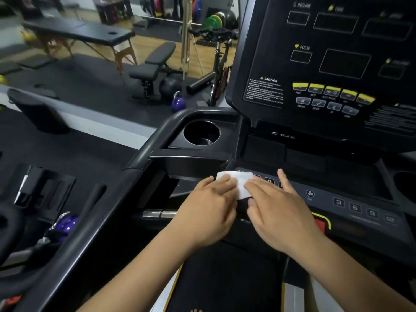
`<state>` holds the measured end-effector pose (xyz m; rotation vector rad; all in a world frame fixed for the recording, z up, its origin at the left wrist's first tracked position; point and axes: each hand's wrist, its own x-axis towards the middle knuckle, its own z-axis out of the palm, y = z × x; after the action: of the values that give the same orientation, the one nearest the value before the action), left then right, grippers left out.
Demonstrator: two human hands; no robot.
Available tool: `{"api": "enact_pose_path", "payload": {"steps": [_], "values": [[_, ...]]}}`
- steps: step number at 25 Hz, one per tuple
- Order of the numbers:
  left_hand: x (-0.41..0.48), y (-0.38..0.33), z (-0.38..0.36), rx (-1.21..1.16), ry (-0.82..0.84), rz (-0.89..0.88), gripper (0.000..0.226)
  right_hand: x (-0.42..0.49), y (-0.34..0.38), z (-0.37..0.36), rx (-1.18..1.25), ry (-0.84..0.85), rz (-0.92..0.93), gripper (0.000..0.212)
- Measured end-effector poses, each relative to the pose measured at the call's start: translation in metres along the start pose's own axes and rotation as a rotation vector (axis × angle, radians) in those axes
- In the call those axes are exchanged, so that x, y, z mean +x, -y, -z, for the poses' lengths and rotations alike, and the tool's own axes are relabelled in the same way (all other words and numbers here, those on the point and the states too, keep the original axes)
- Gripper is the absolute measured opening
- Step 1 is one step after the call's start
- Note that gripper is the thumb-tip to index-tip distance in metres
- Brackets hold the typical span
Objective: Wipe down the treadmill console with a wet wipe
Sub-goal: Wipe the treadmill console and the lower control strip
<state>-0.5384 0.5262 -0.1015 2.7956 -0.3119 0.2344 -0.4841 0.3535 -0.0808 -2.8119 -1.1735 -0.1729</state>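
White wipe [238, 182], black console [337, 64], yellow buttons [332, 90].

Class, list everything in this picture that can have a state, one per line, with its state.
wet wipe: spread flat on the lower button panel, under both hands' fingers.
left hand: fingers flat, pressing the wipe.
right hand: fingers flat, pressing the wipe.
console display: dark, nothing lit.
massage table: unfolded, standing on its legs.

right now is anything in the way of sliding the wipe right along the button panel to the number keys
Nothing visible. The left hand and right hand press the wipe flat at the left end of the panel; rightward lie only flush buttons: fan key, then number keys.
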Motion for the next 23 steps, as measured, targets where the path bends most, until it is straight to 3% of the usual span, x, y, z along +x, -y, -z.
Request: {"api": "enact_pose_path", "payload": {"steps": [5,11,17,23], "values": [[0.014,-0.001,-0.001,0.008,0.006,0.071,0.047,0.015,0.004,-0.002,-0.073,0.129,-0.009,0.061],[-0.038,-0.026,-0.013,0.001,0.081,0.173,0.059,-0.023,0.022,-0.016,-0.001,0.096,0.069,0.065],[0.002,-0.027,0.002,0.072,0.132,0.215,0.054,0.006,0.013,-0.01,0.004,0.096,-0.032,0.063],[-0.033,-0.04,-0.013,-0.02,0.129,0.206,0.057,-0.04,0.018,-0.021,0.061,0.102,-0.033,0.061]]}}
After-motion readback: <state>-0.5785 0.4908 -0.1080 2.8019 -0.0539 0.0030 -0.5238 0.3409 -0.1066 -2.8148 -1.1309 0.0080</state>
